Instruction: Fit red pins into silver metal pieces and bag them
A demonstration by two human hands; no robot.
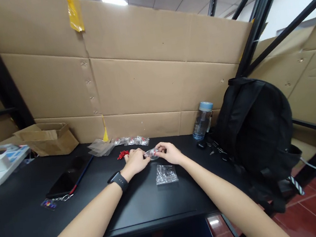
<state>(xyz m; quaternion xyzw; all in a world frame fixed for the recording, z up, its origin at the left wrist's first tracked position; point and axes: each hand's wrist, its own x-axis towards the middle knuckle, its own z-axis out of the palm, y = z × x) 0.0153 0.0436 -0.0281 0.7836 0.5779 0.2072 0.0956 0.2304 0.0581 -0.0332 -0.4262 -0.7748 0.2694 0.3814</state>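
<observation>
Over the middle of the black table, a small clear plastic bag with something red and shiny in it is stretched between my two hands. My left hand, with a dark watch on its wrist, pinches the bag's left end. At the other end, the fingers of my right hand are closed on the bag by the red part. A little pile of red pieces lies just beyond my left hand. Nearer to me, a stack of clear plastic bags rests below my right hand. What exactly the bag holds is too small to tell.
Along the back lie several filled clear packets and flat clear bags. Leftward are a phone, an open cardboard box and a white power strip. A water bottle and black backpack stand right.
</observation>
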